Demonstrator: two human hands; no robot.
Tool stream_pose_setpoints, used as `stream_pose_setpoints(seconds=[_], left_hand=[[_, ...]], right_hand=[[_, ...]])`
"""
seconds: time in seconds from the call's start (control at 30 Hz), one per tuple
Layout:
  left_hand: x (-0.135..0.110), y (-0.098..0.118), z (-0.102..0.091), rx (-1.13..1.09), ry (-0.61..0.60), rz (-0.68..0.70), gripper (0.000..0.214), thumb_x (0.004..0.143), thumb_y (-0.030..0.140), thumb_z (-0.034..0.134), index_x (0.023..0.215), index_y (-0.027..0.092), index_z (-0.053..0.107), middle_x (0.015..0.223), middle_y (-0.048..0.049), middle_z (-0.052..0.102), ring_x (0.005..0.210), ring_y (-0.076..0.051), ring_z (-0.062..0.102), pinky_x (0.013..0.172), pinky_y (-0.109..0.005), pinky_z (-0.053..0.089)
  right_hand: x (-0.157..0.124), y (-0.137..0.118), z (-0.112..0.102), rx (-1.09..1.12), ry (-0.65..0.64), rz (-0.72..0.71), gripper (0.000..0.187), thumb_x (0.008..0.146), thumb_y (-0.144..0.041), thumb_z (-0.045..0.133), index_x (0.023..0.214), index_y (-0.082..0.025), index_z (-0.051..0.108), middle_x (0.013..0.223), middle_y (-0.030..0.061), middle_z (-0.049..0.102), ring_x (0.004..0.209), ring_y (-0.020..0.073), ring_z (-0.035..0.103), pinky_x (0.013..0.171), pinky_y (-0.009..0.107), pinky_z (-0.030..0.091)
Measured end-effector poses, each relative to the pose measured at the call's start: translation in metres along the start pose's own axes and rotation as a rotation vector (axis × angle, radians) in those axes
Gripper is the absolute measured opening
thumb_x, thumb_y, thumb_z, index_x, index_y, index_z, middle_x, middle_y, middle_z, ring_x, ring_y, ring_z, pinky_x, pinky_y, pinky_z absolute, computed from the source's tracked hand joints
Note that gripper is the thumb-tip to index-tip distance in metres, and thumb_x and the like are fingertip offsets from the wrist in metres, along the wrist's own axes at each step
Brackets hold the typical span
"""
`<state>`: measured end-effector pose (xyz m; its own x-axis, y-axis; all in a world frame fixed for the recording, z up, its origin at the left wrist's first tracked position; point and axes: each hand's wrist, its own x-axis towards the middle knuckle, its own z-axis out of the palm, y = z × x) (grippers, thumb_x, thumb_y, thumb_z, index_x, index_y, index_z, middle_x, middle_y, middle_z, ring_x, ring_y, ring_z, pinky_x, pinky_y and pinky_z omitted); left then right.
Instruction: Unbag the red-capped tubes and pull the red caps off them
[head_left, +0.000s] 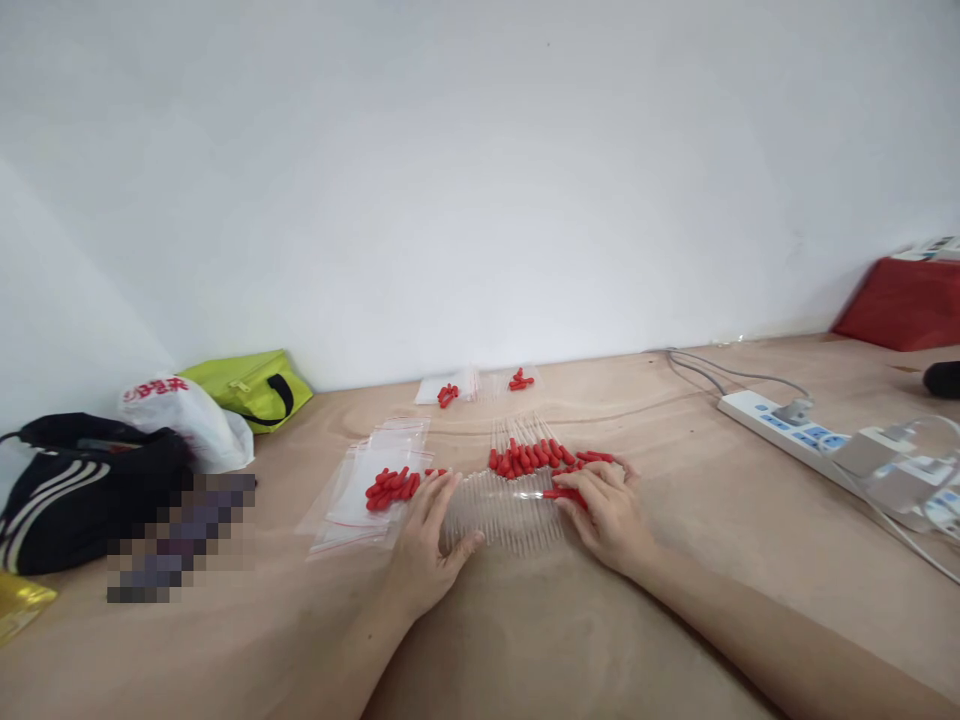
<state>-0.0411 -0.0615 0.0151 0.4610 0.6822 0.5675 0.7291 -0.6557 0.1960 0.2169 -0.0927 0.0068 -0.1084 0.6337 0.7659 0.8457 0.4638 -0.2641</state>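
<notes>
Red-capped droppers (525,480) lie fanned on the counter (675,560) between my hands, left hand (427,545) spread flat steadying them, right hand (611,515) pinching one dropper (564,493), so I lift it gently.

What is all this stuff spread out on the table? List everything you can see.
droppers: a row, too many to count, clear tubes with red bulbs, centre of the table under both hands
loose red bulbs: a small heap, red, on the zip bags left of the droppers
zip bags: a stack, clear, left of centre
filled bags: two or so, clear with red pieces, by the wall
pouch: one, lime green, far left
plastic bag: one, white with red print, left
sports bag: one, black with white stripes, left edge
power strip: one, white, right
box: one, red, far right
table: one, light wood
left hand: flat on the droppers
right hand: fingers on red bulbs
</notes>
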Motion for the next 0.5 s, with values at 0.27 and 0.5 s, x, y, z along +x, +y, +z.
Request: stream_pose_setpoints(seconds=[0.27, 0.5], left_hand=[[0.009, 0.019, 0.004, 0.041, 0.054, 0.298, 0.02, 0.082, 0.027, 0.049, 0.099, 0.021, 0.059, 0.102, -0.0063, 0.062, 0.105, -0.023, 0.052, 0.089, -0.044, 0.041], [0.012, 0.028, 0.003, -0.047, 0.077, 0.366, 0.015, 0.083, 0.018, 0.047, 0.087, 0.021, 0.061, 0.082, 0.0006, 0.068, 0.088, -0.017, 0.06, 0.087, -0.04, 0.042]], right_hand=[[0.003, -0.023, 0.016, 0.098, -0.037, -0.199, 0.016, 0.084, -0.026, 0.047, 0.09, -0.023, 0.06, 0.076, -0.001, 0.065, 0.076, 0.0147, 0.05, 0.094, 0.043, 0.017], [0.003, -0.024, 0.017, 0.096, -0.098, -0.266, 0.015, 0.08, -0.035, 0.054, 0.087, -0.026, 0.063, 0.072, -0.0024, 0.062, 0.075, 0.0138, 0.048, 0.094, 0.044, 0.015]])
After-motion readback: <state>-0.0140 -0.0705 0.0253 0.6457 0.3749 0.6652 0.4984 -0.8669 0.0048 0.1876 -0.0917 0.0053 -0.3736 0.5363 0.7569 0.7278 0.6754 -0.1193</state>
